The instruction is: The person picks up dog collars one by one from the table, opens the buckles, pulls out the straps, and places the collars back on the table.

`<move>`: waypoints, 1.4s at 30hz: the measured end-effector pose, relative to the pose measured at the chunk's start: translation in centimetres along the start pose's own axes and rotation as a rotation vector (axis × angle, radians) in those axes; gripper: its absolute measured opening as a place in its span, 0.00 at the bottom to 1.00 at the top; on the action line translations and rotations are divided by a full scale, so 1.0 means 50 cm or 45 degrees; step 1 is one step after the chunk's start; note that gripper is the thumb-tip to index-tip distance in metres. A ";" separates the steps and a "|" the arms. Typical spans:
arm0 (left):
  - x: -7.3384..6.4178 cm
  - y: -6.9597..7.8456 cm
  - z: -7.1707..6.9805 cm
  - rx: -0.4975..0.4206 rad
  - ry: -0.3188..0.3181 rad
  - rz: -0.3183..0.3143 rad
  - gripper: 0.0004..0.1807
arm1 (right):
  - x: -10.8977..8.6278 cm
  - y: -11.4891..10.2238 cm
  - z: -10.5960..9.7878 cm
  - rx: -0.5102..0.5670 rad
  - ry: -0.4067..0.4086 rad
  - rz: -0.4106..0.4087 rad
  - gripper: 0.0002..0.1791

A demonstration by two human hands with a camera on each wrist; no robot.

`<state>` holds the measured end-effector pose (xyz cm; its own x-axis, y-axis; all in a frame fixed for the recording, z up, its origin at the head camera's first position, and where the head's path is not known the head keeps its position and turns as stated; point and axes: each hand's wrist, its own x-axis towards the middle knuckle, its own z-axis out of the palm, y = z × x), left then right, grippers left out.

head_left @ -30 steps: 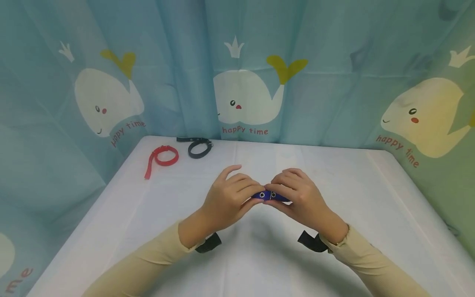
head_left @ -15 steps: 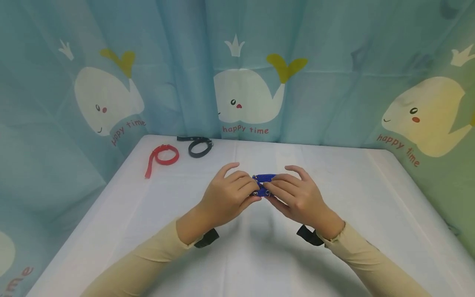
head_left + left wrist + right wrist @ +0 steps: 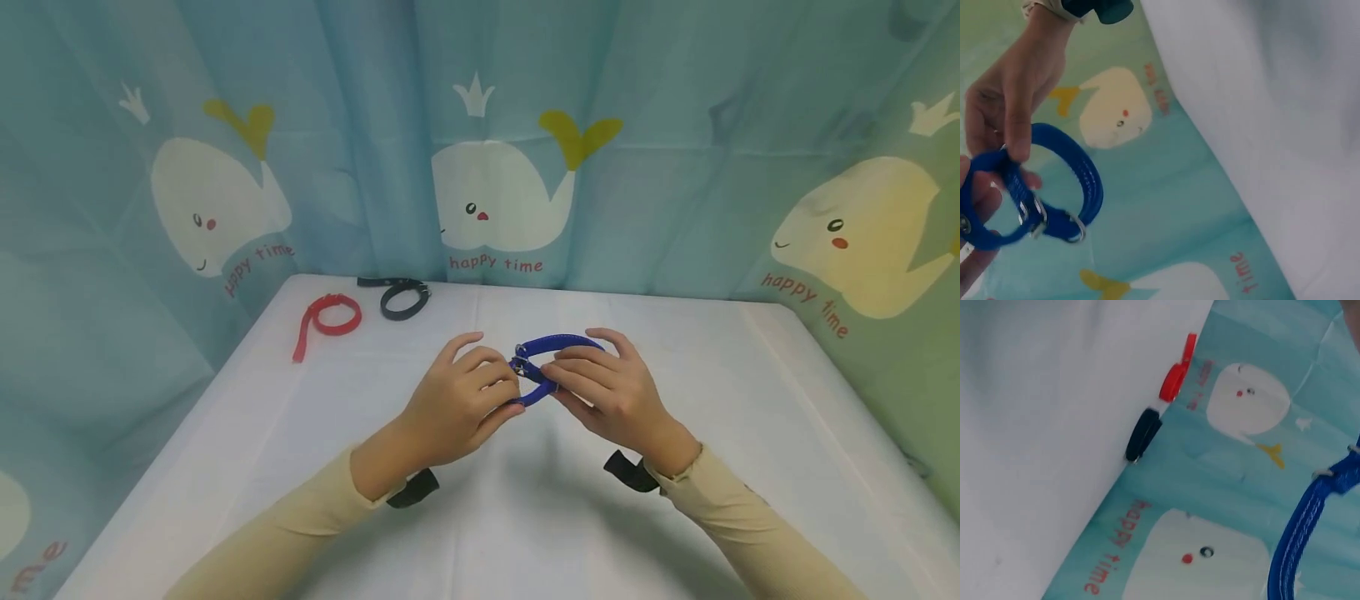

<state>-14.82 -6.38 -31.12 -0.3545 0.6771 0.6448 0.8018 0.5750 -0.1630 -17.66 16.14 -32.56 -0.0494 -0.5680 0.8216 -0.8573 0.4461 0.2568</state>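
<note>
Both hands hold a blue collar [image 3: 561, 342] up above the table. Its band forms a large loop, and a metal buckle and ring [image 3: 1036, 215] join it to a strap bent into a second, smaller loop. My left hand [image 3: 461, 404] pinches the smaller loop near an eyelet [image 3: 965, 223], between thumb and fingers. With thumb and fingertips, my right hand [image 3: 618, 396] grips the strap close to the buckle; in the left wrist view its thumb lies over the band. The right wrist view shows part of the large loop at its right edge, most of the hands being out of frame.
A red collar [image 3: 335, 316] and a black collar [image 3: 405, 300], each coiled with its tail out, lie at the table's far left corner. The white table [image 3: 712, 375] ends at a blue-green curtain [image 3: 645, 217] printed with whales.
The blue collar has turned and opened out between the hands: first just a strap with eyelets showed, now the loop and buckle do. The right hand has shifted slightly up and right.
</note>
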 end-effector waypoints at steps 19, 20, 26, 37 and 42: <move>-0.017 -0.024 -0.008 -0.187 -0.051 0.215 0.04 | -0.012 0.038 -0.001 0.118 -0.034 0.047 0.17; -0.016 -0.023 -0.007 -0.192 -0.050 0.237 0.04 | -0.011 0.037 -0.002 0.125 -0.037 0.034 0.17; -0.011 -0.027 0.000 -0.253 -0.006 0.311 0.22 | -0.005 0.021 -0.003 0.186 -0.028 -0.050 0.16; -0.002 -0.065 0.004 -0.092 0.001 0.262 0.13 | 0.012 0.001 -0.012 0.230 -0.049 -0.228 0.13; -0.005 -0.054 0.002 0.100 -0.053 0.275 0.14 | 0.011 0.005 -0.030 0.230 -0.370 -0.081 0.20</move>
<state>-16.96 -8.07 -30.88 -0.1992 0.8058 0.5577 0.8219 0.4473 -0.3527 -17.11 16.98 -31.29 -0.1143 -0.7757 0.6207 -0.9390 0.2884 0.1875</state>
